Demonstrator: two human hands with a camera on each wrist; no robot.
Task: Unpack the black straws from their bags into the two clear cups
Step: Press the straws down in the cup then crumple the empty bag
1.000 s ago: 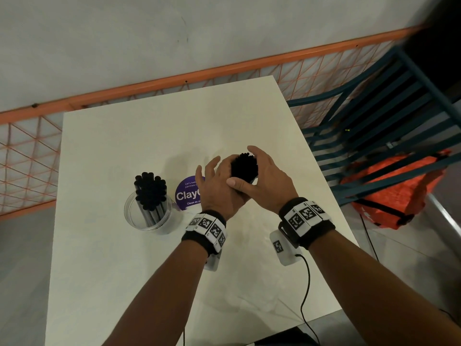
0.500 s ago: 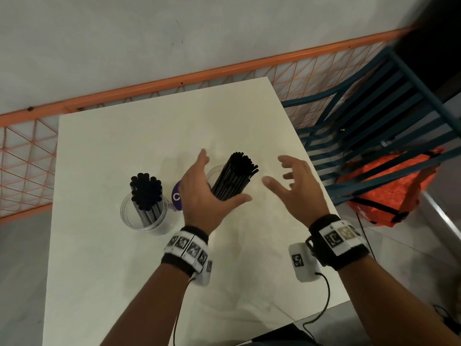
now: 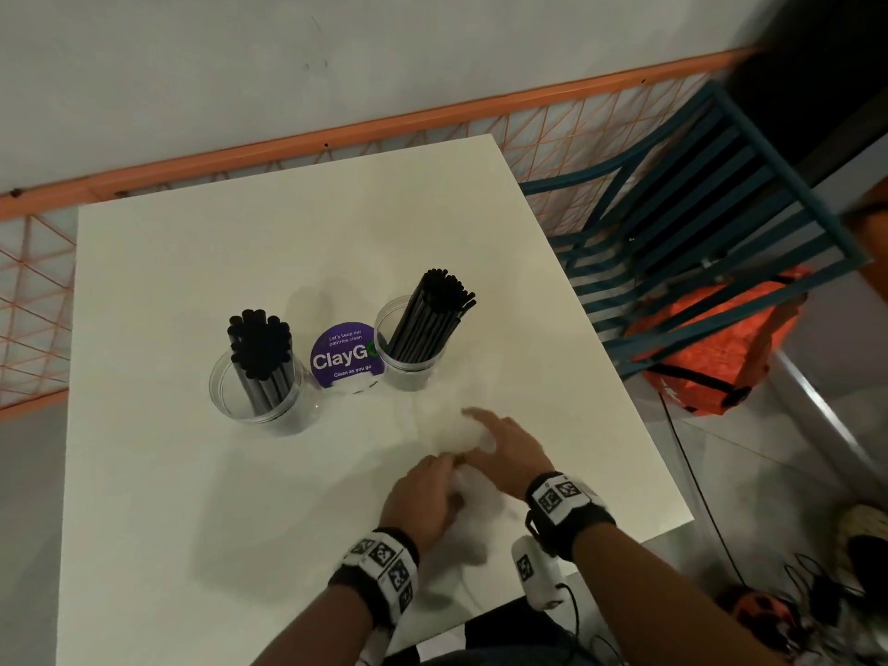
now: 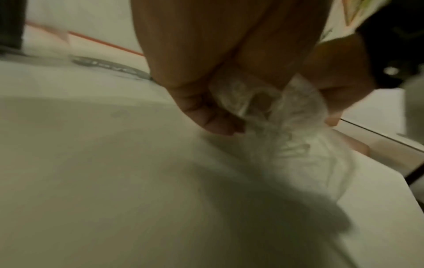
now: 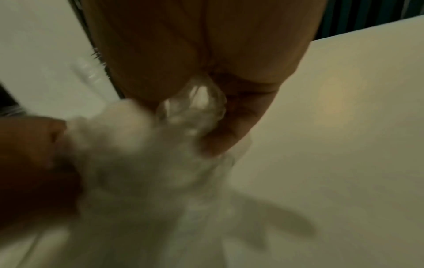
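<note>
Two clear cups stand mid-table, each holding a bundle of black straws: the left cup (image 3: 262,401) with upright straws (image 3: 262,346), the right cup (image 3: 408,367) with straws (image 3: 435,317) leaning right. Both hands are near the table's front edge, apart from the cups, on a crumpled empty clear plastic bag (image 3: 468,432). My left hand (image 3: 444,473) bunches one end of the bag (image 4: 296,143) in curled fingers (image 4: 215,121). My right hand (image 3: 480,439) pinches the other end of the bag (image 5: 197,105) between thumb and fingers. Both wrist views are blurred.
A round purple sticker (image 3: 343,355) lies flat between the cups. The white table (image 3: 192,262) ends close to the right of the hands. Beyond that edge stand a blue slatted chair (image 3: 696,209) and an orange bag (image 3: 721,338). Orange mesh fencing (image 3: 29,300) runs behind and left.
Both hands let go of the straw bundle, which now stands in the right cup. They drew back toward the front edge and took hold of the empty plastic bag.
</note>
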